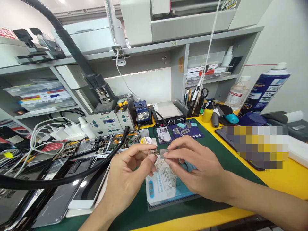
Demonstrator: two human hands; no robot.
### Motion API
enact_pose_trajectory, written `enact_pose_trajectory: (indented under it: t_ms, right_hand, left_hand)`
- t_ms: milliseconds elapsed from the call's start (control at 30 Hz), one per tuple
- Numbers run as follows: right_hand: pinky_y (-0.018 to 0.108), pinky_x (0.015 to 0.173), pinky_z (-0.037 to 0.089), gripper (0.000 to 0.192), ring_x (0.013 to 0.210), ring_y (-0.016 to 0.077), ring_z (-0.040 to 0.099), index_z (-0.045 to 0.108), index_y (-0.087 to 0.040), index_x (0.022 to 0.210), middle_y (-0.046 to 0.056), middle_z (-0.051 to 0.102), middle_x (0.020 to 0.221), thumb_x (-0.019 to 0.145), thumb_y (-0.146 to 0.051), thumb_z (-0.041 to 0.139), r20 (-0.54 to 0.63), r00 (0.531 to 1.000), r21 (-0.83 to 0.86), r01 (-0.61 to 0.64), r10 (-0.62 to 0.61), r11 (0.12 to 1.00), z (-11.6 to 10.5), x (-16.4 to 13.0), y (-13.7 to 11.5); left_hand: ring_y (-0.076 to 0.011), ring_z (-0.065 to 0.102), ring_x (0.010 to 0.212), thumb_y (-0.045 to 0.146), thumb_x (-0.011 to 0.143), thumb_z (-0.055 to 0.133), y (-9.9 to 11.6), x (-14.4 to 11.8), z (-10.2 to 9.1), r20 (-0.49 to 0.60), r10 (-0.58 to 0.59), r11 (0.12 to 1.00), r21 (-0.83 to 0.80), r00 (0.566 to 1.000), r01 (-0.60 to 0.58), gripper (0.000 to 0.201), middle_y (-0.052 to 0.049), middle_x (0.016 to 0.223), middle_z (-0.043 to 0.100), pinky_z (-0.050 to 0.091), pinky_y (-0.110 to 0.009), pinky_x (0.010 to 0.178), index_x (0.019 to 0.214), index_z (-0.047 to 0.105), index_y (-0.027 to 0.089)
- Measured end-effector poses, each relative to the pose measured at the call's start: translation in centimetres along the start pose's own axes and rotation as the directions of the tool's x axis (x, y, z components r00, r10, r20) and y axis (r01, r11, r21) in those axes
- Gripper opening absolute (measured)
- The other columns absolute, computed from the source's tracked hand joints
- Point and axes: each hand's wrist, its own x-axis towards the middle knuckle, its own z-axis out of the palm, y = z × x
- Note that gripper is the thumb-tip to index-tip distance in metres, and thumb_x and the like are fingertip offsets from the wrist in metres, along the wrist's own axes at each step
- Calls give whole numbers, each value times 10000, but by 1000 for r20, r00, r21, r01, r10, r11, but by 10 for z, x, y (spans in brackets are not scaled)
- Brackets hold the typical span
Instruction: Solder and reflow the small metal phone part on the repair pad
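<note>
My left hand [127, 170] pinches a small circuit board [153, 151] between thumb and fingers, above the work mat. Between the fingertips of my right hand [201, 166] is a small flat grey metal piece [164, 152], possibly a blade. Its end meets or overlaps the board's right edge; contact cannot be made out. Below both hands lies a blue and white printed packet [154, 196] on the green mat [130, 213]. Several small blades [185, 131] rest on a dark blue card [196, 132] just beyond the hands.
Phones [88, 186] and an open tray of boards [117, 141] crowd the left side. A black hose [96, 175] arcs over them. Soldering station [110, 123] and a heating plate [168, 110] stand behind. On the right are a spray can [267, 89], a bottle [237, 93] and a dark tablet-like slab [226, 136].
</note>
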Motion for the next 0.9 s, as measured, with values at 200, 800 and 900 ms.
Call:
enact_pose_trajectory:
  t_ms: [200,800,900]
  right_hand:
    - [272,606,528,157,723,133,616,708,-120,1003,121,646,966,884,-35,651,-3,999,38,-40,40,998,-1,1,0]
    - [255,615,514,136,697,113,585,696,-100,988,117,634,968,884,-29,644,34,998,105,-61,58,993,-2,1,-2]
    - [263,610,510,131,674,108,579,702,-95,985,126,635,980,889,-32,637,40,998,85,-53,50,995,-2,0,-1]
  left_hand:
    - [-116,632,585,278,917,682,-1,0,1,4,3,1000,-22,1000,-3,171,2,650,699,558,-200,561,1055,730,188]
    - [-101,635,585,249,924,673,-3,1,-1,7,26,999,-31,1000,-26,198,18,662,702,572,-180,571,1112,721,207]
    - [-102,634,583,249,920,676,-3,-1,0,2,20,999,-26,1000,-19,195,16,654,702,569,-178,569,1103,724,201]
